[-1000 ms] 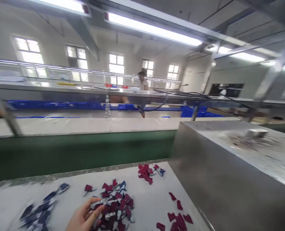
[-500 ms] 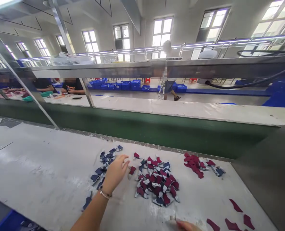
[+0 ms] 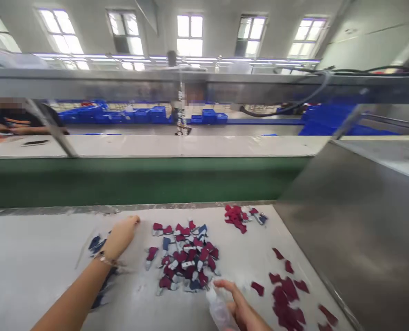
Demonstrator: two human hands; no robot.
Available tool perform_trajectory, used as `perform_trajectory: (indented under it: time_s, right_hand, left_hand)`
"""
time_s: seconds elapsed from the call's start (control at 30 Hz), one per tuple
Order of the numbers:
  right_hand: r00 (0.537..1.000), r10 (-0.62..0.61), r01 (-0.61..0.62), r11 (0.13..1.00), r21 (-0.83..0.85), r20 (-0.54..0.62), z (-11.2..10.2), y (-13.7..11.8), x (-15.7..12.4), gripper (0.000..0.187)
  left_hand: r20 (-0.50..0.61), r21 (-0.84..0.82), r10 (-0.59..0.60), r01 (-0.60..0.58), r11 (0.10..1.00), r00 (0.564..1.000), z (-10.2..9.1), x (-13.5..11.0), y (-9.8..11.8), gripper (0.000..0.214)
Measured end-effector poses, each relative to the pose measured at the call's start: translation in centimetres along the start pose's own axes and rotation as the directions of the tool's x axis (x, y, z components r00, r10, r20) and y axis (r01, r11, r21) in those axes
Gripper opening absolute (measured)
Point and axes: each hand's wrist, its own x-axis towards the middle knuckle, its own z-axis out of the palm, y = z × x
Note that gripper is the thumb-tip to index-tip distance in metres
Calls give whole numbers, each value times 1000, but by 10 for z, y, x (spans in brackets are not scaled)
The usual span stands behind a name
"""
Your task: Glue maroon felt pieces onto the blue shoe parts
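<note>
My left hand (image 3: 119, 238) rests palm down on the white worktable (image 3: 35, 262), just above a small group of navy pieces (image 3: 96, 244) and left of the main pile. That pile (image 3: 185, 257) mixes dark red and navy fabric pieces with pale metal-looking parts. My right hand (image 3: 240, 305) is at the bottom edge, gripping a translucent plastic bottle (image 3: 220, 310) near the pile's lower right. Its nozzle or cap is hidden by blur. Loose dark red fabric cutouts (image 3: 283, 294) lie to the right, and a smaller red cluster (image 3: 237, 218) lies beyond the pile.
A steel block (image 3: 356, 230) stands along the table's right side. Behind the table runs a green-sided belt (image 3: 138, 181). Beyond it, a co-worker (image 3: 18, 120) sits at the left, a person (image 3: 180, 108) stands, and blue crates (image 3: 142, 116) line the floor.
My left hand has moved left, away from the main pile. My right hand has come further into view with the bottle. The head view has turned, shifting the table and pile.
</note>
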Motion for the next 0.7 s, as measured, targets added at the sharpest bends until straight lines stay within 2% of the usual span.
perform_trajectory:
  time_s: [0.03,0.1,0.13,0.17,0.2,0.23,0.27,0.3,0.33,0.4,0.47,0.57,0.7]
  right_hand:
    - [1000,-6,7,999,51,-31,-6,0,-5,78]
    - [996,-3,14,993,118,-94,-17,0,-11,68]
    - [994,-3,19,989,149,-112,-22,-1,-13,64]
    - [994,-4,24,983,180,-110,-27,-2,-15,63]
    - [995,-6,27,977,213,-101,-31,-2,-15,66]
    - [996,-9,30,969,244,-87,-33,-3,-15,68]
    - [997,-15,34,961,273,-71,-36,-3,-14,69]
    - [998,-22,38,953,299,-55,-37,-4,-13,68]
    - [999,-33,45,946,322,-41,-39,-4,-11,66]
    - [998,-63,63,930,362,-13,-41,-3,-7,59]
    - [995,-99,90,914,395,2,-42,-1,-2,58]
    - [990,-144,130,891,434,-1,-41,0,4,56]
    - [987,-160,153,887,436,-22,-36,-7,7,45]
  left_hand:
    - [22,-56,12,-10,998,1000,2,-6,1,17]
    - [71,-228,3,13,974,997,10,-20,7,26]
    - [73,-562,-69,98,821,995,16,-30,14,26]
    - [114,-800,-173,193,568,978,23,-42,23,21]
    - [212,-903,-264,292,316,941,29,-54,34,17]
    - [341,-911,-328,396,116,881,35,-68,47,18]
    - [473,-870,-336,493,-29,815,41,-80,59,22]
    - [573,-816,-290,567,-114,767,45,-92,71,25]
    - [619,-784,-256,600,-159,742,48,-101,81,27]
    - [635,-773,-193,608,-184,748,48,-114,94,27]
    - [580,-814,-146,566,-129,801,43,-123,99,25]
    - [460,-885,-47,462,52,886,33,-133,101,26]
    - [350,-897,81,308,317,933,31,-142,107,24]
